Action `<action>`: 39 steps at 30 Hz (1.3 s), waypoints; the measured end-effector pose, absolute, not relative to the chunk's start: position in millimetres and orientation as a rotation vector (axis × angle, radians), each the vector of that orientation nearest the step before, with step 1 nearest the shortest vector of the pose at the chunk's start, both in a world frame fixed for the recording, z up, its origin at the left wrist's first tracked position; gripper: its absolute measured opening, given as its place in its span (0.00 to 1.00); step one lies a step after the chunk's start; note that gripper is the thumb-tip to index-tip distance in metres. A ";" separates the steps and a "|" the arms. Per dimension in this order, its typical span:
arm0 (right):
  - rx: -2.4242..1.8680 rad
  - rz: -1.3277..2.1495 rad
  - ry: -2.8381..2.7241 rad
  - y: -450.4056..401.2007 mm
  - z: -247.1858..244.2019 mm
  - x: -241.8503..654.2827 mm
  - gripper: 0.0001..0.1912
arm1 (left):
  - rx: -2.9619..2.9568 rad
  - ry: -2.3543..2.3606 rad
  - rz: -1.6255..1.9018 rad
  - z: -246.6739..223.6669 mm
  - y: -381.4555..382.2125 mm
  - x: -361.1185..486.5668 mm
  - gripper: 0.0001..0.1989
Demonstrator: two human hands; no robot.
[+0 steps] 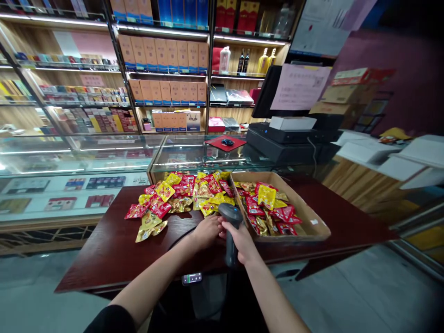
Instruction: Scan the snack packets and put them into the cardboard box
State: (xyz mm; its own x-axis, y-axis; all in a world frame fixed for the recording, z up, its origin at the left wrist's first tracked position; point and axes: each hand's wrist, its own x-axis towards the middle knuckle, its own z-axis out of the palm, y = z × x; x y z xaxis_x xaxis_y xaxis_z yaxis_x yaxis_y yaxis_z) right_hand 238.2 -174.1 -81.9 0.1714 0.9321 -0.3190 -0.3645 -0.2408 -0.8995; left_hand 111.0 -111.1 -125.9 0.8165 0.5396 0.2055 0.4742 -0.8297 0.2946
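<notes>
At the near edge of the worktop (114, 249), beside the carton (305, 210), the right hand (245, 244) has its fingers around a handheld scanner (231, 212); whether the left hand (207, 232) grips anything, I can't tell. Holding it steady, clear of the packets (183, 187), seems wise.

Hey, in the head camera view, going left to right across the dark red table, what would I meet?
Loose red, yellow and gold packets → handheld scanner gripped in the right hand → open cardboard box.
</notes>
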 end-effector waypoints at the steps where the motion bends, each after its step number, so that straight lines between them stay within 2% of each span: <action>1: -1.244 1.376 -0.642 -173.7 -79.7 239.2 0.13 | 2.740 0.788 0.394 -123.6 -112.9 109.4 0.09; 3: -1.219 1.360 -0.671 -173.1 -73.6 241.5 0.14 | 2.638 0.786 0.396 -115.7 -116.1 102.0 0.10; 6: -1.154 1.346 -0.703 -172.4 -63.2 242.8 0.16 | 2.315 0.907 0.582 -98.1 -114.0 82.7 0.12; 8: -1.122 1.374 -0.717 -171.8 -58.3 239.5 0.16 | 1.929 1.072 0.752 -86.1 -104.9 66.6 0.13; 11: -1.125 1.455 -0.756 -171.9 -55.5 226.6 0.16 | 1.261 1.117 0.755 -71.8 -83.3 40.6 0.18; 16: -1.168 1.582 -0.864 -176.1 -56.3 197.0 0.17 | 0.835 0.975 0.713 -55.4 -56.1 0.6 0.11; 21: -1.148 1.517 -0.912 -173.0 -55.3 180.1 0.17 | 0.877 1.007 0.610 -48.5 -56.3 -19.1 0.12; 24: -1.132 1.428 -0.934 -162.1 -56.3 176.8 0.15 | 1.138 1.086 0.564 -48.0 -61.7 -20.3 0.15; 29: -1.138 1.199 -1.026 -137.9 -58.7 173.2 0.12 | 1.600 1.145 0.398 -39.0 -61.8 -17.2 0.14; 31: -1.168 1.151 -1.064 -131.3 -58.2 172.3 0.11 | 1.721 1.124 0.368 -32.6 -58.5 -15.9 0.17; 35: -1.212 1.202 -1.047 -127.6 -58.6 172.2 0.10 | 1.764 1.194 0.547 -25.5 -52.2 -11.8 0.23; 39: -1.182 1.369 -0.814 -129.2 -62.9 169.7 0.13 | 1.413 1.398 0.887 -34.8 -50.9 -2.7 0.27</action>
State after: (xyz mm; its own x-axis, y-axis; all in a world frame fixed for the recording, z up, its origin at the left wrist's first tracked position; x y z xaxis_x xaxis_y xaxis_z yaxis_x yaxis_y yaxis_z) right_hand 169.7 -129.2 -62.9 0.0963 0.9750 -0.2002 -0.2895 -0.1649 -0.9429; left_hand -2.7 -50.9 -34.8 0.0921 0.9894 -0.1123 0.3193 0.0775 0.9445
